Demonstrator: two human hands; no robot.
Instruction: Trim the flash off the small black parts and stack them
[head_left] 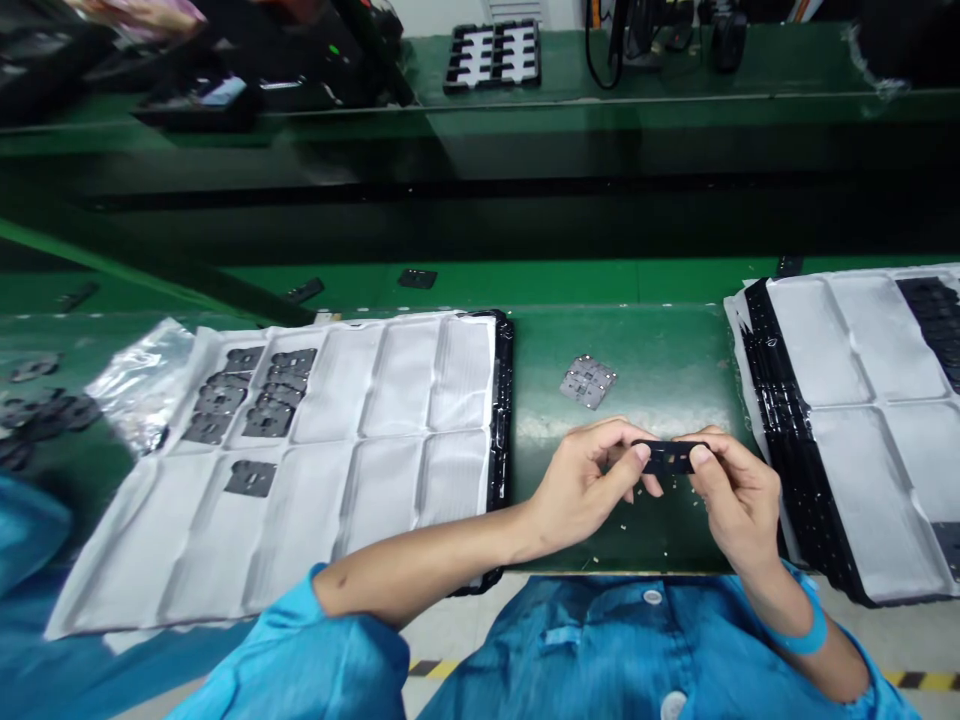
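My left hand (592, 480) and my right hand (731, 495) meet over the green bench, both pinched on one small flat black part (669, 456) held level between thumbs and fingertips. Just beyond the hands a grey perforated metal piece (589, 381) lies on the bench. To my left a white-lined tray (390, 400) holds several dark flat parts (251, 395) in its far-left pockets and a single one (251, 478) lower down. To my right another white-lined tray stack (840, 400) carries dark parts (934, 320) at its far corner.
A crumpled clear plastic bag (142, 380) lies left of the left tray, with loose dark parts (41, 415) beside it. Small black pieces (417, 279) rest on the strip behind. A black tray (493, 55) and cables sit on the far bench.
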